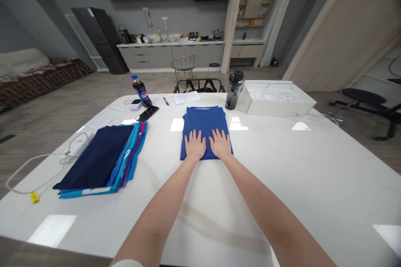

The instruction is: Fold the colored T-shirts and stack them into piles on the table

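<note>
A blue T-shirt [205, 121], folded into a neat rectangle, lies on the white table in front of me. Its collar edge is at the far side. My left hand [195, 145] rests flat on the near left part of the shirt, fingers spread. Beside it, my right hand [220, 144] presses flat on the near right part, its fingers also apart. Neither hand grips the cloth. To the left is a stack of folded garments [97, 156], dark navy on top, with blue, turquoise and purple layers showing beneath.
Behind the stack are a phone [147, 113], a cola bottle [142, 91], a small lilac case [135, 106] and a pen [166, 101]. A paper sheet [187, 97], a dark tumbler [234, 91] and a white box [277, 102] line the far side. A white cable [31, 158] loops at left.
</note>
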Tool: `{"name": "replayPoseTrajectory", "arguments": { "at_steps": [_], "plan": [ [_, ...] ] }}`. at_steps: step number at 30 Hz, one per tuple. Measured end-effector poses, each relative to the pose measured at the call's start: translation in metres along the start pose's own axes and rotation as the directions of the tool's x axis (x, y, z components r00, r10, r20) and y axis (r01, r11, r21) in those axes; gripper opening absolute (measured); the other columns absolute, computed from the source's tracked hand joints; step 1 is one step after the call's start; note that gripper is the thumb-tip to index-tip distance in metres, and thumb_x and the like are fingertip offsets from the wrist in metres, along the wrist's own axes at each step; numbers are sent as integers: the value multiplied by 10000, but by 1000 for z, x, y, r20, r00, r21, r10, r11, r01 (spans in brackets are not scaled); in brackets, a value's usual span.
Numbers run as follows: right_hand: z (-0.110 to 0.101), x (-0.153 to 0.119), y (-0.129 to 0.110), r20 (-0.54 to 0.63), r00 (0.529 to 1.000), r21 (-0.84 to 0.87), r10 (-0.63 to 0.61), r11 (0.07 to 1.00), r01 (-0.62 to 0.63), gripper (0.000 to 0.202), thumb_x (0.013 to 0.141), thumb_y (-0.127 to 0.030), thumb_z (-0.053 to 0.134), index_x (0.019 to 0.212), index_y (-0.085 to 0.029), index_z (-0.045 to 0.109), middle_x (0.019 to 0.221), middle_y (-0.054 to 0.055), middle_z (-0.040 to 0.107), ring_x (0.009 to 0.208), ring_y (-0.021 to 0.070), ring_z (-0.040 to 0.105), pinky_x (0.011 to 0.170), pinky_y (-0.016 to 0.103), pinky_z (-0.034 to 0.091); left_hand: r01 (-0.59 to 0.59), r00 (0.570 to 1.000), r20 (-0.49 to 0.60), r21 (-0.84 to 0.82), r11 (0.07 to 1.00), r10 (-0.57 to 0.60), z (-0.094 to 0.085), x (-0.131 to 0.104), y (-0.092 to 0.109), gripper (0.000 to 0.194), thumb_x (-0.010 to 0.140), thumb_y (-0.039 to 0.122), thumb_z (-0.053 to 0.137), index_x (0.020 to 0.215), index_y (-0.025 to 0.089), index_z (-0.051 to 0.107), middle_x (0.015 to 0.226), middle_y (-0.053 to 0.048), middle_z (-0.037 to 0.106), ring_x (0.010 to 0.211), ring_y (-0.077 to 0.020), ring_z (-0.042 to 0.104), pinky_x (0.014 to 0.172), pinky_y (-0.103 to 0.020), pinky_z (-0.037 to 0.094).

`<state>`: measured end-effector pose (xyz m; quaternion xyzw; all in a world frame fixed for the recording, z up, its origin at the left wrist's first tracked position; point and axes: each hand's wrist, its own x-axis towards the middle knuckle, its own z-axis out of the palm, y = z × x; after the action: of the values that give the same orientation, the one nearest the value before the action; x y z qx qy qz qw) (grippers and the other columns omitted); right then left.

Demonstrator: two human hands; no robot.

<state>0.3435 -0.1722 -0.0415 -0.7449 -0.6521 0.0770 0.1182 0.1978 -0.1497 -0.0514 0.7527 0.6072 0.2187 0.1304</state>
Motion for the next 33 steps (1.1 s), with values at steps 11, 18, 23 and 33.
{"name": "replayPoseTrajectory", "arguments": {
  "at_steps": [11, 18, 23, 33],
  "plan": [
    [-10, -51, 30, 69, 995, -78, -78, 993, 83, 639, 1048, -594, 233, 1631, -335, 270, 1717, 27, 158, 1568, 294, 144, 1227, 597, 100, -179, 979, 143, 280, 943, 143, -35, -62, -32, 641, 1029, 596, 286, 1601, 314, 353, 1697, -38, 250, 1564, -315, 211, 1263, -501, 203],
    [-19, -90, 51, -56, 998, -15, 19, 1000, -20, 585, 1056, -454, 349, 1552, -153, 419, 1581, 159, 447, 1453, 275, 392, 1194, 450, 254, -214, 970, 176, 291, 933, 167, -62, -91, -47, 501, 1059, 387, 362, 1511, 219, 496, 1584, -144, 441, 1421, -301, 454, 1146, -440, 379],
    [-26, -104, 57, -133, 975, 90, 179, 982, -168, 328, 1023, -307, 459, 1253, -185, 659, 1215, 132, 702, 1127, 262, 641, 963, 363, 440, -263, 960, 185, 324, 909, 212, -77, -97, -48, 362, 1022, 170, 393, 1235, 186, 685, 1224, -113, 664, 1085, -227, 613, 989, -340, 461],
    [-42, -153, 82, 55, 998, 271, 23, 962, -37, 275, 973, -227, 491, 1118, -186, 721, 1040, 79, 766, 965, 215, 703, 862, 289, 470, -337, 920, 292, 246, 909, 262, -97, -148, -42, 334, 939, 28, 429, 1048, 173, 709, 1029, -80, 715, 1006, -228, 637, 949, -352, 459]
  ]
}}
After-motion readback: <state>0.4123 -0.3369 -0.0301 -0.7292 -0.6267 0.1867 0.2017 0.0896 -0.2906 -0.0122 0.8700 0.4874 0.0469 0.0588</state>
